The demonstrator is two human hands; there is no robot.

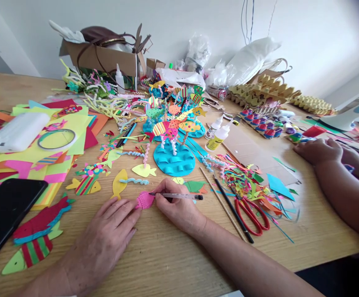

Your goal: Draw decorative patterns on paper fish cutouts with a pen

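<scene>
A small pink paper fish [145,200] with dark marks lies flat on the wooden table. The fingertips of my left hand [109,231] press on its left end, the fingers fairly straight and side by side. My right hand [177,206] pinches a pen [182,196], whose tip is at the fish's right end. Just beyond are a yellow fish [119,183], a pale yellow fish [144,170] and a green fish [194,186]. A round blue base [173,160] bears several colourful fish on curled stems.
Red scissors [252,216], a black pencil [233,210] and paper scraps lie to the right. A black phone [9,214] and stacked coloured paper [64,140] are at left. Glue bottles [219,138] stand behind. Another person's arms [336,177] rest at the right.
</scene>
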